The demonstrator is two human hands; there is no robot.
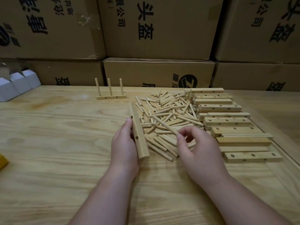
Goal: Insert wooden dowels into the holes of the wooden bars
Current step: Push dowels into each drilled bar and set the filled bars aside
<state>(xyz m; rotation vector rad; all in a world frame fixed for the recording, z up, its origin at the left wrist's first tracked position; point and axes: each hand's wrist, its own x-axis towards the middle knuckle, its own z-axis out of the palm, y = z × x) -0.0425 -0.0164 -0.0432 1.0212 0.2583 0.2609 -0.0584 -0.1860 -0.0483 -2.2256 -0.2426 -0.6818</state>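
Bar in one hand, dowel in the other, mid-tabletop.

My left hand [125, 143] grips a wooden bar [138, 132], holes turned toward me for loading; my right hand [196, 146] pinches one dowel [164, 125] over the dowel pile [168, 114]. Spare bars [227, 122] line the right edge; a finished bar [111, 96] stands at the far edge.

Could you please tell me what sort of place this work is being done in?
Probably a small workshop or warehouse packing area: stacked brown cardboard cartons behind a pale plywood worktable, a heap of loose wooden dowels, and rows of drilled wooden bars.
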